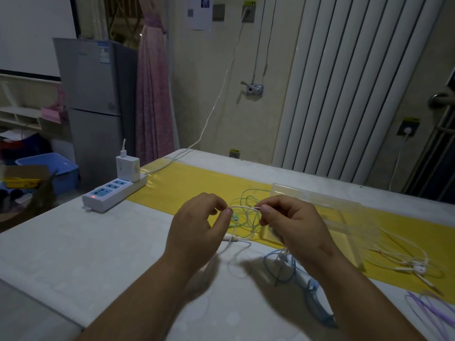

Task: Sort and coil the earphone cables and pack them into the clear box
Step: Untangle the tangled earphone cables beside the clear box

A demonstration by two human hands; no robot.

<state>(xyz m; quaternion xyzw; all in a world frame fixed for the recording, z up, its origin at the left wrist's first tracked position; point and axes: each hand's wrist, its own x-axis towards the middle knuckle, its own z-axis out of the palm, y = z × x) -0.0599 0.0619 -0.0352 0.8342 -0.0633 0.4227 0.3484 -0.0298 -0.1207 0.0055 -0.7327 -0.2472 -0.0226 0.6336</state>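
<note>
The left hand (197, 225) and right hand (293, 225) each pinch a white cable (243, 207) between thumb and forefinger, a short span stretched between them. A green cable (248, 193) tangles at twelve o'clock; the clear box (307, 193) lies at two o'clock. Sorting seems under way. The next move likely calls for freeing this cable before coiling.

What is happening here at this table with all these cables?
A person pinches a white cable between the left hand and the right hand, above the table. A green cable, a blue cable, a purple cable and white earphones lie loose near the clear box, not yet coiled.
</note>
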